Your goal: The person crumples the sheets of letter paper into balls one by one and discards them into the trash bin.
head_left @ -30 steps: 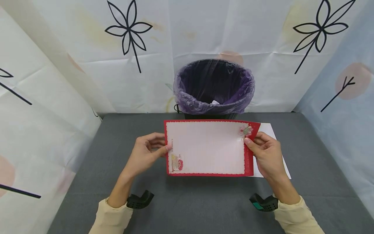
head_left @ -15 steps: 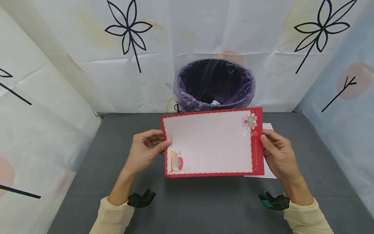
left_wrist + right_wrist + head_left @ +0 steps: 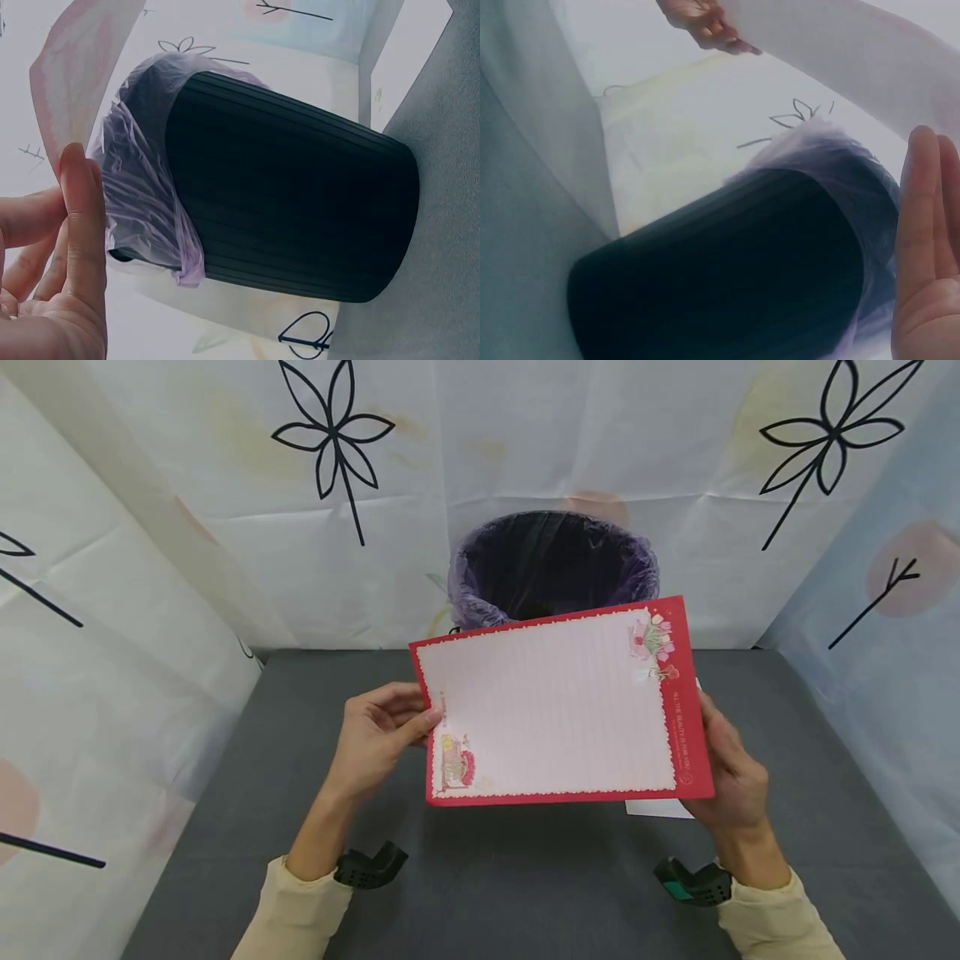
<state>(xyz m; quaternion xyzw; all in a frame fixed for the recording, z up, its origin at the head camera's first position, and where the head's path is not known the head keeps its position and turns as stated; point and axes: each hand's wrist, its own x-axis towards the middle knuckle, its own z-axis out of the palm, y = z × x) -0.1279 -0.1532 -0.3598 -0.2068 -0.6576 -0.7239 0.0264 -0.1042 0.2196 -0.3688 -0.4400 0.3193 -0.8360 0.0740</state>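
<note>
A lined sheet of letter paper (image 3: 547, 710) with a red border and printed flowers is held up above the table, its right end raised higher. My left hand (image 3: 378, 735) pinches its left edge, thumb in front and fingers behind. In the left wrist view the fingertips (image 3: 75, 161) meet on the paper's edge. My right hand (image 3: 731, 781) is at the right edge, partly hidden behind the paper. The right wrist view shows its fingers (image 3: 921, 195) straight, against the paper's back. A plain white sheet (image 3: 658, 808) lies on the table, mostly covered by the letter paper.
A black bin (image 3: 292, 187) lined with a purple plastic bag (image 3: 472, 585) stands at the back middle, behind the letter paper. White patterned cloth (image 3: 225, 527) hangs along the back and sides of the grey table (image 3: 495, 893).
The letter paper's right end has risen and shifted right, tilting the sheet. My right hand has gone from pinching the edge to lying behind it with straightened fingers. My left hand keeps its pinch.
</note>
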